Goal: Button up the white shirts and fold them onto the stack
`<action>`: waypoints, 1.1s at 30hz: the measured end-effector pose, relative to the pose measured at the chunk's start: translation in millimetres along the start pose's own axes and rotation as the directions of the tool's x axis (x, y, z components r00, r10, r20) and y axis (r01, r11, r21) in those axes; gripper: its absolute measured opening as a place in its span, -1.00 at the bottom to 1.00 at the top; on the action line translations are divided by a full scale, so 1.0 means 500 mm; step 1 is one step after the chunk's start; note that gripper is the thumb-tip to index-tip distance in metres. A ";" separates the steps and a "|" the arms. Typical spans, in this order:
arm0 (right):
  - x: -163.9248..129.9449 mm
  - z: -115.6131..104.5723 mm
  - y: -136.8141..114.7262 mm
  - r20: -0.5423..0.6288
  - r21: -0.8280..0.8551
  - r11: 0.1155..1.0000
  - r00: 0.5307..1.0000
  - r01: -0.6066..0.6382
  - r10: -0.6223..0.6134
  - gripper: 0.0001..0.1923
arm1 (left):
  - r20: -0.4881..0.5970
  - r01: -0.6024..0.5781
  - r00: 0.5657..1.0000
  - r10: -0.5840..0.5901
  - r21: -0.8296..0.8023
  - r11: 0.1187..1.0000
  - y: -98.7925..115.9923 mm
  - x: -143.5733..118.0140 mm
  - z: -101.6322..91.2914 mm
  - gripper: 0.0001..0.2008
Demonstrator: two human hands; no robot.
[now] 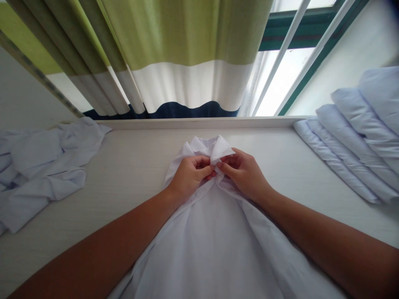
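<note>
Two forearms reach over a white shirt (215, 232) spread on the pale bench (131, 166). Left hand (188, 176) and right hand (246, 172) both pinch its placket just below the collar (208, 147); keeping both edges aligned seems wise. Crumpled shirts (40, 166) lie left, folded shirts (352, 137) right, curtain (174, 62) beyond.

text: none legible | labels: none | brands: none | numbers: none | signs: none
</note>
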State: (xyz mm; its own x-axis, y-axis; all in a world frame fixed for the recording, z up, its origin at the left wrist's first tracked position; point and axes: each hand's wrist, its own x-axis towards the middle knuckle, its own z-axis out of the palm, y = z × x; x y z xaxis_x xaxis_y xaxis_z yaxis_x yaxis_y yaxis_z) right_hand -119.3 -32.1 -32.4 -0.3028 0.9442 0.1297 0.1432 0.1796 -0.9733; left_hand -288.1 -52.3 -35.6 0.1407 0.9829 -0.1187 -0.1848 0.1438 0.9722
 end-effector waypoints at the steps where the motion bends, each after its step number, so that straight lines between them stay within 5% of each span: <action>1: 0.000 0.000 0.001 -0.001 -0.010 1.000 1.000 -0.004 0.004 -0.83 | -0.003 0.000 1.000 0.000 0.002 1.000 0.000 0.000 0.000 -0.78; 33: 0.001 -0.002 0.011 0.003 -0.016 1.000 1.000 0.005 -0.005 -0.77 | 0.015 -0.171 0.984 0.176 0.320 0.932 0.006 -0.007 0.001 -0.85</action>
State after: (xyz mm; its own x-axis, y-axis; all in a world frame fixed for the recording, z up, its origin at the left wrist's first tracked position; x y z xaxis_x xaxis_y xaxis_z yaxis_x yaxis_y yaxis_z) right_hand -117.8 -30.4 -37.3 -0.3060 0.9425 0.1343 0.1570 0.1891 -0.9693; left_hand -288.9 -55.1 -32.2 0.1202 0.9911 0.0569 0.1145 -0.0707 0.9909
